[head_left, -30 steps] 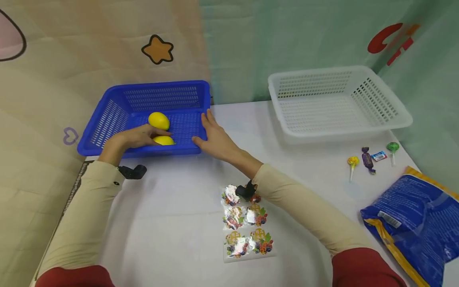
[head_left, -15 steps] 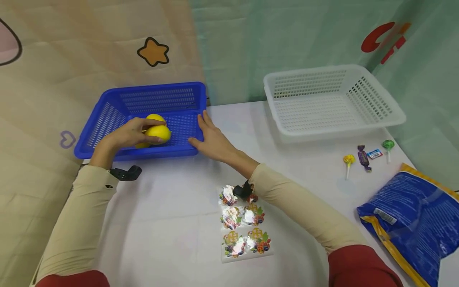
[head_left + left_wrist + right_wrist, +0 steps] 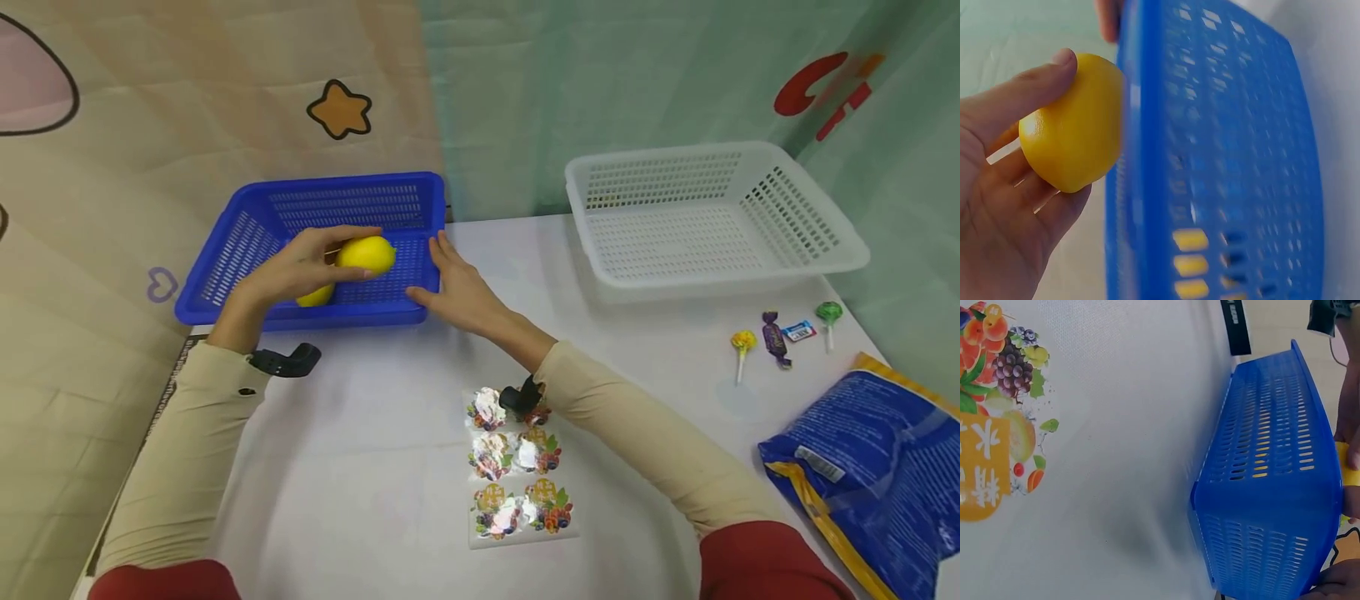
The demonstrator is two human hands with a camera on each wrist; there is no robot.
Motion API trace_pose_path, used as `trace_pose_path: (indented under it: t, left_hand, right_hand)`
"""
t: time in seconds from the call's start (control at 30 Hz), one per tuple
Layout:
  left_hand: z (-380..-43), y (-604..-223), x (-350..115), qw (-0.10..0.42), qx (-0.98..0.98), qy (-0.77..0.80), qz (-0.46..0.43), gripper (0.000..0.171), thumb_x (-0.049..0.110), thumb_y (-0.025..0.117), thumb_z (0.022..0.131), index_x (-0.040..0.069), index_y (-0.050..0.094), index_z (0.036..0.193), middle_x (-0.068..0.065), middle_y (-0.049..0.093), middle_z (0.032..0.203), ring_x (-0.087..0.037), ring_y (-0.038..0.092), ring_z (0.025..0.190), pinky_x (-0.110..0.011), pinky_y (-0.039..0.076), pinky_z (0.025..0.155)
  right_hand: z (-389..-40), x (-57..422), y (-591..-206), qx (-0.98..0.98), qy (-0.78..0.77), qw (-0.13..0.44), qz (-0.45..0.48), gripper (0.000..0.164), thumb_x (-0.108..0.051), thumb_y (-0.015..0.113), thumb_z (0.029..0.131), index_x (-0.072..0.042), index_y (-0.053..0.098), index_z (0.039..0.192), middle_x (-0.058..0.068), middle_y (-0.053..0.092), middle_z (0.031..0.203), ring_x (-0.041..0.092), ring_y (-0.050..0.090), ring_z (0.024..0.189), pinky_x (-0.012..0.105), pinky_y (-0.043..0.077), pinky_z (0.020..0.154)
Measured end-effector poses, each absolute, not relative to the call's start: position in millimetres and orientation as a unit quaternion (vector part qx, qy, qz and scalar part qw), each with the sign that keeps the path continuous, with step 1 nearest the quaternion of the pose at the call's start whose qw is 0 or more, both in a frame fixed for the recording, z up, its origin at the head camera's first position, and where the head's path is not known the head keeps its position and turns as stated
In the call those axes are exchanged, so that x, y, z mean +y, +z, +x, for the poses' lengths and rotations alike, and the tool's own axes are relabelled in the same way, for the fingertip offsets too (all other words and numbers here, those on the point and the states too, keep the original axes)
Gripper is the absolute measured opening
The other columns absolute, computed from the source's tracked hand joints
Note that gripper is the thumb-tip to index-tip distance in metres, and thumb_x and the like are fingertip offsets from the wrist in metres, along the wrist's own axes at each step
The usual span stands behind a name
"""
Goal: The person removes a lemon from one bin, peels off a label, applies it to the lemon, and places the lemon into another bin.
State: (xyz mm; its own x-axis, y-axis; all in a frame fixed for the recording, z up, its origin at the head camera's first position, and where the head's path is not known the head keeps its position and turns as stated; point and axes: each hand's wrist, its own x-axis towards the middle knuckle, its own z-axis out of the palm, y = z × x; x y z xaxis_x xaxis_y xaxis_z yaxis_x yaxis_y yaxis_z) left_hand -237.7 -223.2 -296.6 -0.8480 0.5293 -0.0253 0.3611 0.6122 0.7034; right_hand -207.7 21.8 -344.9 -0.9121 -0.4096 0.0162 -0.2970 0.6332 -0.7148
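My left hand [image 3: 288, 268] grips a lemon [image 3: 369, 255] between thumb and fingers, above the floor of the blue basket [image 3: 352, 316]. In the left wrist view the held lemon [image 3: 1075, 128] is beside the basket's rim, the thumb along one side and fingers behind it. Another lemon [image 3: 315, 297] lies in the basket below the left hand, partly hidden by it. At the basket's right front corner, my right hand [image 3: 468, 292] rests against the rim, fingers extended along the right side and thumb at the front. The right wrist view shows only part of that hand, at the lower edge.
A white basket [image 3: 697, 287] stands at the back right. In front of it lie a yellow lollipop [image 3: 742, 343], a purple-wrapped candy [image 3: 775, 340], a small blue-and-white packet [image 3: 798, 331] and a green lollipop [image 3: 828, 317]. A sticker sheet [image 3: 517, 479] and blue bag [image 3: 870, 467] are nearer.
My left hand has lifted the lemon from the blue basket's floor and moved it up and to the right. The right hand stays at the basket's corner. The head view has shifted slightly.
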Motion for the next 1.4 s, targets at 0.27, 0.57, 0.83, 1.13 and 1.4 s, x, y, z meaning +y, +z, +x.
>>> trace_pose_path:
  t: [0.27, 0.57, 0.83, 1.13, 1.4]
  left_hand:
    - [-226.6, -288.7, -187.7, 0.128, 0.858, 0.390, 0.307, 0.055, 0.004, 0.068, 0.092, 0.003, 0.049, 0.143, -0.017, 0.054, 0.135, -0.030, 0.054, 0.112, -0.045, 0.046, 0.101]
    - [-225.8, -296.0, -146.8, 0.135, 0.807, 0.461, 0.345, 0.060, 0.005, 0.066, 0.094, 0.001, 0.041, 0.148, -0.013, 0.044, 0.150, -0.027, 0.047, 0.132, -0.041, 0.041, 0.108]
    - [-225.8, -311.5, -116.5, 0.084, 0.813, 0.496, 0.293, 0.061, 0.010, 0.073, 0.090, 0.001, 0.046, 0.144, -0.014, 0.048, 0.145, -0.027, 0.049, 0.131, -0.038, 0.042, 0.107]
    - [-226.9, -325.9, -86.6, 0.053, 0.843, 0.410, 0.345, 0.055, 0.007, 0.071, 0.091, -0.004, 0.049, 0.140, -0.017, 0.054, 0.139, -0.028, 0.052, 0.124, -0.039, 0.043, 0.107]
    - [-223.0, -337.7, -55.9, 0.042, 0.881, 0.314, 0.352, 0.053, 0.005, 0.068, 0.092, -0.009, 0.047, 0.139, -0.022, 0.055, 0.135, -0.032, 0.054, 0.119, -0.039, 0.042, 0.106]
  right_hand:
    - [-208.6, 31.5, -342.2, 0.884, -0.412, 0.055, -0.214, 0.092, -0.040, 0.068, 0.093, -0.008, 0.011, 0.157, 0.006, 0.009, 0.164, 0.022, 0.017, 0.148, 0.035, 0.019, 0.119]
    - [-208.4, 56.2, -342.5, 0.824, -0.511, 0.035, -0.243, 0.092, -0.020, 0.075, 0.089, -0.008, 0.015, 0.158, 0.004, 0.035, 0.156, 0.015, 0.046, 0.133, 0.027, 0.041, 0.106]
    - [-210.2, 85.3, -346.7, 0.803, -0.558, 0.001, -0.207, 0.075, -0.012, 0.079, 0.085, -0.008, 0.041, 0.149, 0.006, 0.046, 0.148, 0.019, 0.050, 0.129, 0.027, 0.044, 0.103]
    - [-211.9, 115.0, -361.5, 0.797, -0.575, 0.003, -0.184, 0.070, -0.009, 0.080, 0.083, -0.006, 0.047, 0.144, 0.008, 0.049, 0.143, 0.023, 0.051, 0.126, 0.032, 0.046, 0.103]
    - [-216.8, 135.2, -376.3, 0.802, -0.564, 0.048, -0.188, 0.069, 0.000, 0.076, 0.083, 0.002, 0.044, 0.144, 0.016, 0.046, 0.146, 0.028, 0.049, 0.129, 0.036, 0.042, 0.107]
